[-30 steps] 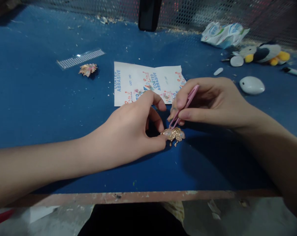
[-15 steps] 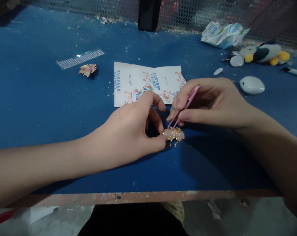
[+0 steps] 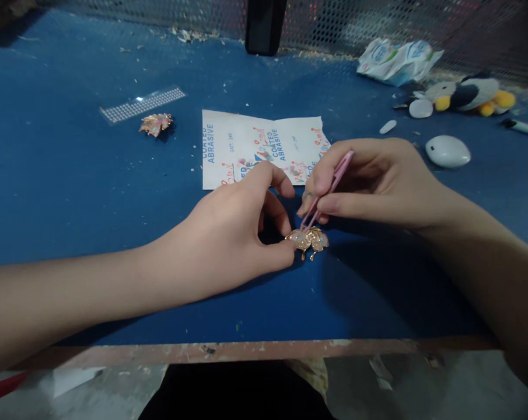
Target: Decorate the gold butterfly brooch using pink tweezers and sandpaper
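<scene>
Between the thumb and a finger of my left hand (image 3: pixel 250 227) is the left wing of a gold butterfly ornament (image 3: pixel 313 240) with pale, shiny wings, held low over the blue table. My right hand (image 3: pixel 369 184) grips pink tweezers (image 3: pixel 336 178), pointing down and left. Their tips rest on or just above the upper edge of the left wing; whether they pinch anything is too small to tell. Just behind both hands lies a white sheet of abrasive paper (image 3: pixel 235 137), printed in blue and red, with small coloured bits on it.
A second butterfly ornament (image 3: pixel 156 124) lies at the left beside a strip of small gems (image 3: pixel 143 105). Toward the right are a white oval case (image 3: pixel 448 151), a plush toy (image 3: pixel 474 96), a pen (image 3: pixel 524 127) and a crinkled packet (image 3: pixel 397 61). A black phone-like object (image 3: pixel 266 26) leans against the mesh.
The tweezer tips shift slightly at the left wing, a little left and then back. My left hand and the butterfly ornament stay where they were.
</scene>
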Tool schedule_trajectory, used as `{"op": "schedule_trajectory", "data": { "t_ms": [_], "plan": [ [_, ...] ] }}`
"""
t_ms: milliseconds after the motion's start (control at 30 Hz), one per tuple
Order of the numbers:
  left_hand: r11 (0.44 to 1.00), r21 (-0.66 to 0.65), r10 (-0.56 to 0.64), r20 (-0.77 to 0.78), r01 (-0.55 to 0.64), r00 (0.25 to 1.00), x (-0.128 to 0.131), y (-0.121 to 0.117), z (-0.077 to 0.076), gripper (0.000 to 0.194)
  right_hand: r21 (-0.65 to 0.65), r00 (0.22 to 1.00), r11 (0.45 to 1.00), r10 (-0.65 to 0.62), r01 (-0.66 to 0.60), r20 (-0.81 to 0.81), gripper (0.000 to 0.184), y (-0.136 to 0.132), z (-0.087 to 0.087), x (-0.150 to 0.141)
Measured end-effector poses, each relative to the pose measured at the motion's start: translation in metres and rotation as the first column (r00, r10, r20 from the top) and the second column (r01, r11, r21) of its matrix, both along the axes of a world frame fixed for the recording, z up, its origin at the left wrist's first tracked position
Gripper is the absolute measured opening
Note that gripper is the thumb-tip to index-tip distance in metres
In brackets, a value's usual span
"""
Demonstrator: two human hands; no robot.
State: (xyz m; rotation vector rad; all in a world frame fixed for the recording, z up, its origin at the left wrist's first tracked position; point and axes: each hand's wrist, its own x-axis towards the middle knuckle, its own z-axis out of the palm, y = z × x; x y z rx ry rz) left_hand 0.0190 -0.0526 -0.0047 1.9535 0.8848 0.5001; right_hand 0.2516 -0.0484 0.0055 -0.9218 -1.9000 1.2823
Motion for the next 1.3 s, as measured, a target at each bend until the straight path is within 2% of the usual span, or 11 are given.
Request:
{"op": "schedule_trajectory", "data": {
  "t_ms": [1300],
  "plan": [
    [1.000, 0.005, -0.005, -0.012, 0.005, 1.000, -0.0006, 0.0010, 0.0005, 0.042, -0.027, 1.000, 0.999, 0.021, -0.021, -0.012, 0.010, 0.0007, -0.0008, 0.0014]
  ]
}}
